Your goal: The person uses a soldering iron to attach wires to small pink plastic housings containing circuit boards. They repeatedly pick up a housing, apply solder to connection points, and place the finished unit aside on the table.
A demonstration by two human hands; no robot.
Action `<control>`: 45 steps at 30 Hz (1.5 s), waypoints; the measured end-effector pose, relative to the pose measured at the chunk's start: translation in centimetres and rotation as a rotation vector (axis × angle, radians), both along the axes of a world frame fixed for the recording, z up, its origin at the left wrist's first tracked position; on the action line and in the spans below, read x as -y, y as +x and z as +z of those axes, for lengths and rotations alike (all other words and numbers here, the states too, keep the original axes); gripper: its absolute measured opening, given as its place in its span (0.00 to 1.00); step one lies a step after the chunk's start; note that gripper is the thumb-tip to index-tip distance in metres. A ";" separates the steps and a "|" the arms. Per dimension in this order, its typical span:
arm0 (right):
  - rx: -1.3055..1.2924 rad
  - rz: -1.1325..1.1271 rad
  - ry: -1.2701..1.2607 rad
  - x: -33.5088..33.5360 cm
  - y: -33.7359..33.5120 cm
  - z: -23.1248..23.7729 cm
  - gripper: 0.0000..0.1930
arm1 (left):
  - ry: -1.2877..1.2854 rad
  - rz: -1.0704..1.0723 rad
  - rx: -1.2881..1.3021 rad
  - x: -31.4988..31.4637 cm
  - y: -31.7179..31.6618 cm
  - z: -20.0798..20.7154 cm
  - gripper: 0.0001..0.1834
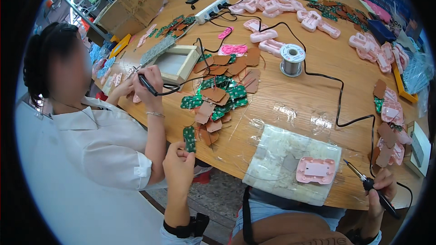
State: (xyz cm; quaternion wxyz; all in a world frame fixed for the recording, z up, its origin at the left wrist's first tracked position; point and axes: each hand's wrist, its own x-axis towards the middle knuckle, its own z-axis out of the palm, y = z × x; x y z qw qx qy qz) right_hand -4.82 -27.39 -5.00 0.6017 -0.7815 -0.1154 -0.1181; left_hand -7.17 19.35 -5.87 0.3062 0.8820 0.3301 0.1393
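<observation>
The worktop (268,104) is wood, smooth and lightly glossy, with clear, shiny plastic film (284,117) on it. The pad (272,154) looks like stained, matt cloth; the shell (315,169) there is smooth pink plastic. The soldering iron (369,184) has a black plastic handle and a metal tip. Wire on the spool (290,68) is shiny metal; the box (131,9) is matt cardboard.

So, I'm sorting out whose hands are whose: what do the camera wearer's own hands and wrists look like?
No gloves. The left hand has a black wristband above a light blue sleeve; the right hand has a dark band and matching cuff.
</observation>
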 end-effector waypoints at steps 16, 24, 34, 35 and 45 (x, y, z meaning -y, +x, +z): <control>0.028 0.002 0.079 -0.7 -0.8 0.8 0.13 | 0.112 -0.013 -0.039 -1.9 -0.2 -2.0 0.13; 0.161 -0.042 0.222 -0.8 -0.9 1.2 0.22 | 0.057 -0.195 0.353 2.1 -1.2 3.6 0.17; 0.062 0.323 -0.084 -7.7 2.0 4.5 0.16 | -0.468 -1.261 0.190 16.4 3.1 6.5 0.23; 0.043 0.355 -0.086 -7.7 1.9 4.3 0.18 | -0.637 -1.173 0.198 16.9 3.2 6.3 0.25; -0.081 0.122 0.262 -6.9 1.7 2.9 0.23 | -0.674 -0.791 0.324 19.9 3.5 4.8 0.24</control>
